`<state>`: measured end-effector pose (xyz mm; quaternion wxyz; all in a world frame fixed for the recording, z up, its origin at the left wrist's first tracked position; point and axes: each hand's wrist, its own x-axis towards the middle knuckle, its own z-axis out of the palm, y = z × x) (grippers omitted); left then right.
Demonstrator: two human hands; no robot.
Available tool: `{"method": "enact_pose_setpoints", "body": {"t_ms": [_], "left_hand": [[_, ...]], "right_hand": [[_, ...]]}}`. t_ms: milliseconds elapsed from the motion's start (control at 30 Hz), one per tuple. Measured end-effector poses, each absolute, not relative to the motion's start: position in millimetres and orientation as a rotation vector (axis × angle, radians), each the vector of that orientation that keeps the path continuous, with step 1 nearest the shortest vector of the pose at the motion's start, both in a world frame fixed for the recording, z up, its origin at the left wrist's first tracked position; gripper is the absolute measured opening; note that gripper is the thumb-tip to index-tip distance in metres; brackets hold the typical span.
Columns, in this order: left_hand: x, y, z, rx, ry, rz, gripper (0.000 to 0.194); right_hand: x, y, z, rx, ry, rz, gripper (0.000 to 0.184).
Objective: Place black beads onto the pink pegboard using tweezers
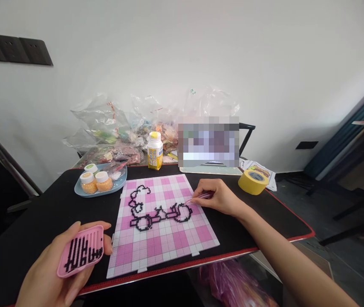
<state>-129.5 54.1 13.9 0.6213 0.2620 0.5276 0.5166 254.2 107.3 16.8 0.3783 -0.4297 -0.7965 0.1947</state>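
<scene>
A pink and white checked pegboard [175, 238] lies on the black table mat, with a black bead outline [156, 211] laid across its middle. My left hand [54, 277] is closed around a small pink ridged tray [81, 251] that holds rows of black beads, near the table's front left edge. My right hand [218, 197] rests on the board's right side and pinches a thin pink tool [201, 197], whose tip sits at the right end of the bead outline.
A blue plate [82, 192] with three small jars of orange beads stands at the back left. Behind it are a yellow and white bottle [154, 150] and a pile of clear plastic bags [121, 123]. A yellow tape roll [252, 181] lies at the right.
</scene>
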Motion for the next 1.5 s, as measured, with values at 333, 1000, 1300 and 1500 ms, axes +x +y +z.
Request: {"method": "enact_pose_setpoints", "body": {"t_ms": [333, 1000, 1300, 1500], "left_hand": [[-132.4, 54.9, 11.0, 0.612, 1.226, 1.182, 0.038], [-133.2, 55.7, 11.0, 0.588, 1.210, 1.176, 0.040], [-133.4, 54.7, 9.5, 0.581, 1.213, 1.174, 0.044], [-134.7, 52.9, 9.8, 0.616, 1.195, 1.162, 0.051]], "right_hand": [[253.7, 106.2, 18.7, -1.090, -2.072, 0.465, 0.026], [253.8, 106.0, 18.9, -1.016, -2.106, 0.427, 0.023], [253.8, 106.2, 18.1, -1.005, -2.110, 0.419, 0.027], [254.0, 106.8, 17.7, -1.008, -2.101, 0.423, 0.028]]}}
